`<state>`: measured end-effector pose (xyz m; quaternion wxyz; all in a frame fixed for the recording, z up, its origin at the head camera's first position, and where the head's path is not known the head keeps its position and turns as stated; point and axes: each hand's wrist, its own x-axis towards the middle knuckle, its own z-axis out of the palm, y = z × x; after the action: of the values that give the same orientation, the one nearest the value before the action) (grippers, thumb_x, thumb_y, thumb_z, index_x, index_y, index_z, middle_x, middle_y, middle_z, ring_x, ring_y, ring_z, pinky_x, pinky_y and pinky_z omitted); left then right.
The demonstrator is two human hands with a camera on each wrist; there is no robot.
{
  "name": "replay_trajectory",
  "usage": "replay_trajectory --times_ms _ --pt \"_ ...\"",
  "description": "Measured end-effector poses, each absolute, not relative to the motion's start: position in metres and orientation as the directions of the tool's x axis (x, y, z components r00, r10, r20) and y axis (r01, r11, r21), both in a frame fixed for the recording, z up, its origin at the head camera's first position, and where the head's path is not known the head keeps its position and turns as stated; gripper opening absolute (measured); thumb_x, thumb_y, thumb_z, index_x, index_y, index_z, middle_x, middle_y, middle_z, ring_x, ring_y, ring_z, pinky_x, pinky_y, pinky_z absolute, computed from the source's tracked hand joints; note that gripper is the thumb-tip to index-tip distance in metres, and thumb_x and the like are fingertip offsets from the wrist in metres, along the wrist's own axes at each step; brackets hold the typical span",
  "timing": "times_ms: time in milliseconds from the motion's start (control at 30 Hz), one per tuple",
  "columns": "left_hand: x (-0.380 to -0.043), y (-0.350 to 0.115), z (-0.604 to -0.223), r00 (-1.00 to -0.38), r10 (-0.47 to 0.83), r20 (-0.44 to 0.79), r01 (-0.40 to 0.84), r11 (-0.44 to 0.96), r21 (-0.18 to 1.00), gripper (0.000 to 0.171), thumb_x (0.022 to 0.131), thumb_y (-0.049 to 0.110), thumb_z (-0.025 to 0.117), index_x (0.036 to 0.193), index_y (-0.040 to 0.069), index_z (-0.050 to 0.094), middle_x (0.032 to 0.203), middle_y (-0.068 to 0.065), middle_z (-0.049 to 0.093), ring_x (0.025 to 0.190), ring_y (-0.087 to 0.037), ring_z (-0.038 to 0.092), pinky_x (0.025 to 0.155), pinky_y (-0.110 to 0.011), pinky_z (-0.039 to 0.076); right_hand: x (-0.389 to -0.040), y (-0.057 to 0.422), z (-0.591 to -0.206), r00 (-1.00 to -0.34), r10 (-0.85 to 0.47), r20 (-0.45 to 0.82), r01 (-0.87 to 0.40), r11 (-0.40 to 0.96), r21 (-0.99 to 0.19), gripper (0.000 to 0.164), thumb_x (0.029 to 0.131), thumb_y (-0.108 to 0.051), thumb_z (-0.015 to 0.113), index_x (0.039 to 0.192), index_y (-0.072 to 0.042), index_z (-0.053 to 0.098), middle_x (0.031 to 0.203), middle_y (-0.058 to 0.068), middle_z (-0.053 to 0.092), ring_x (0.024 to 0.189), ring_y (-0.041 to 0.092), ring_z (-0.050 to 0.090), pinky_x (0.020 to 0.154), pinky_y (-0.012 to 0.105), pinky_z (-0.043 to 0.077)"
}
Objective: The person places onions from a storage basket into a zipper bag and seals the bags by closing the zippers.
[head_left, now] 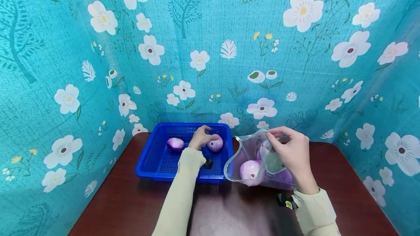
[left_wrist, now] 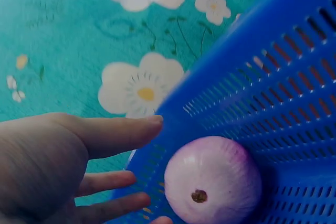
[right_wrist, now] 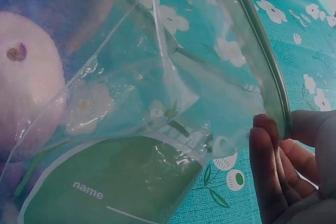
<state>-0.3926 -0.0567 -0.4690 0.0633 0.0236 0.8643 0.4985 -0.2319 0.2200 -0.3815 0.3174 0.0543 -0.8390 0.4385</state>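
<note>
My left hand (head_left: 201, 138) reaches into the blue plastic basket (head_left: 144, 172), fingers spread beside a purple onion (head_left: 215, 143). In the left wrist view a gap shows between the thumb and that onion (left_wrist: 212, 182). Another onion (head_left: 175, 144) lies farther left in the basket. My right hand (head_left: 293, 152) pinches the rim of a clear zip bag (head_left: 241, 152), whose mouth gapes toward the basket. Inside the bag sit onions, one pale purple onion (head_left: 250, 172) near the mouth. The right wrist view shows thumb and fingers (right_wrist: 262, 145) on the green zip edge.
Basket and bag stand side by side on a dark brown table (head_left: 216, 214). Turquoise flowered cloth (head_left: 210, 46) hangs behind the table and along both sides. A green label (right_wrist: 121, 177) printed "name" is on the bag.
</note>
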Motion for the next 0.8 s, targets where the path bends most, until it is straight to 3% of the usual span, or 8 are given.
replay_trajectory --times_ms 167,333,600,800 --pt "-0.396 -0.054 -0.473 -0.981 0.084 -0.172 -0.107 0.505 0.856 0.070 0.088 0.025 0.082 0.145 0.001 0.051 0.141 -0.025 0.058 0.119 -0.041 0.065 0.093 -0.055 0.058 -0.233 0.219 -0.382 -0.791 0.185 0.583 -0.376 0.605 -0.702 0.006 0.093 -0.016 0.079 0.094 -0.010 0.080 0.081 0.009 0.076 0.049 0.004 0.063 0.043 0.023 0.044" --pt "-0.393 -0.047 -0.477 -0.985 0.096 -0.141 -0.064 0.559 0.827 0.070 0.084 0.022 0.084 0.141 -0.003 0.052 0.135 -0.025 0.062 0.118 -0.041 0.064 0.093 -0.056 0.058 -0.233 0.218 -0.381 -0.791 0.184 0.583 -0.375 0.607 -0.700 0.006 0.093 -0.016 0.079 0.094 -0.010 0.080 0.081 0.009 0.076 0.050 0.004 0.063 0.043 0.023 0.045" --pt "-0.401 -0.038 -0.489 -0.991 0.075 -0.108 -0.029 0.672 0.740 0.060 0.079 0.022 0.088 0.128 0.001 0.061 0.125 -0.023 0.066 0.101 -0.036 0.068 0.067 -0.040 0.062 -0.234 0.216 -0.381 -0.794 0.176 0.582 -0.379 0.606 -0.700 0.007 0.092 -0.016 0.079 0.093 -0.009 0.080 0.081 0.010 0.076 0.049 0.004 0.064 0.046 0.022 0.049" --pt "-0.403 -0.040 -0.489 -0.987 0.092 -0.132 -0.029 0.704 0.709 0.058 0.081 0.022 0.088 0.126 0.002 0.059 0.123 -0.023 0.066 0.102 -0.035 0.067 0.074 -0.043 0.062 -0.233 0.217 -0.378 -0.787 0.183 0.589 -0.376 0.614 -0.694 0.008 0.093 -0.017 0.079 0.094 -0.010 0.080 0.080 0.009 0.076 0.050 0.006 0.065 0.045 0.022 0.046"
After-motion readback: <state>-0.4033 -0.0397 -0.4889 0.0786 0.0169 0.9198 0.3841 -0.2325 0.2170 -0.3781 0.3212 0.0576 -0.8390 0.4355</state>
